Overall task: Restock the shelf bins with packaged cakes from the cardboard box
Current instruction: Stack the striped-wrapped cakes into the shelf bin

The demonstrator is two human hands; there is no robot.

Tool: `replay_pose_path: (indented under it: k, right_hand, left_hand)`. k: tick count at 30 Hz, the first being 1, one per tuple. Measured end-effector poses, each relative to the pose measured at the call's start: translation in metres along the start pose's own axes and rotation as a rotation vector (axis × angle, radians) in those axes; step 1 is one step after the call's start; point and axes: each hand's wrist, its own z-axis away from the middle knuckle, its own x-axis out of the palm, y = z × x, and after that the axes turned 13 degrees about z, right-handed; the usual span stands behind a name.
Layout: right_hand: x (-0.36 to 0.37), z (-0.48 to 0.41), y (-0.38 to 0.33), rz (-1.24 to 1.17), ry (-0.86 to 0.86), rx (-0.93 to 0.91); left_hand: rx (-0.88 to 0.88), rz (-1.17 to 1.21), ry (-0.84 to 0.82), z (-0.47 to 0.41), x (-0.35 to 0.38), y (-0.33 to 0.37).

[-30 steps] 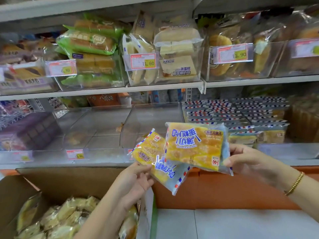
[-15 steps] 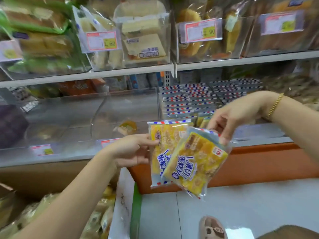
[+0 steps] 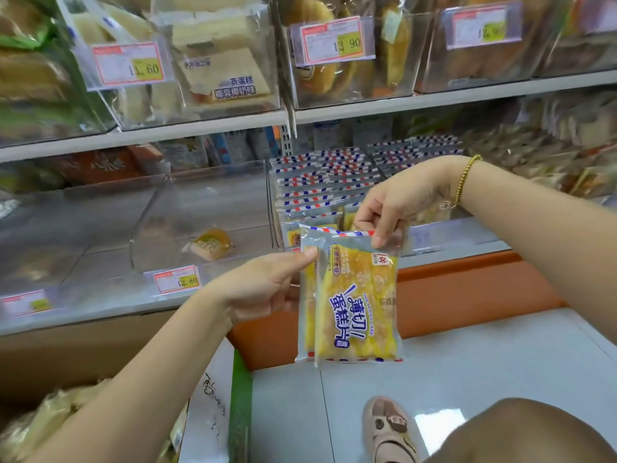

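head: cake packets point(image 3: 357, 309) hang below right grip point(image 3: 397, 205)

Two flat clear cake packs point(image 3: 359, 305) of yellow slices, with blue lettering and red-and-blue striped ends, hang upright and overlapped front to back, with the right hand point(image 3: 400, 202) pinching the top edge and the left hand point(image 3: 263, 289) holding the left edge. At 12 o'clock from them a clear shelf bin point(image 3: 273, 208) holds rows of like packs on edge. At 10 o'clock a second bin point(image 3: 200, 198) holds one small wrapped cake point(image 3: 211, 243), and at 8 o'clock stands the open cardboard box point(image 3: 83, 349), wrapped cakes heaped inside.
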Motion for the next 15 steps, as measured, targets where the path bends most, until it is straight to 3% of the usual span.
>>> replay_pose_path:
  k: [4,9,15]
  right_hand:
    - [0.000,0.004,0.002,-0.033,0.016,-0.001]
    - [0.002,0.009,0.000,-0.007,0.007,0.016]
    - [0.014,0.018,-0.002,0.042,0.382,-0.055]
  left_hand:
    - [0.024,-0.035,-0.035,-0.003,0.008,-0.002]
    - [0.141,-0.161,0.115,-0.017,0.025,-0.011]
    - [0.255,-0.422,0.196,-0.030,0.040,0.000]
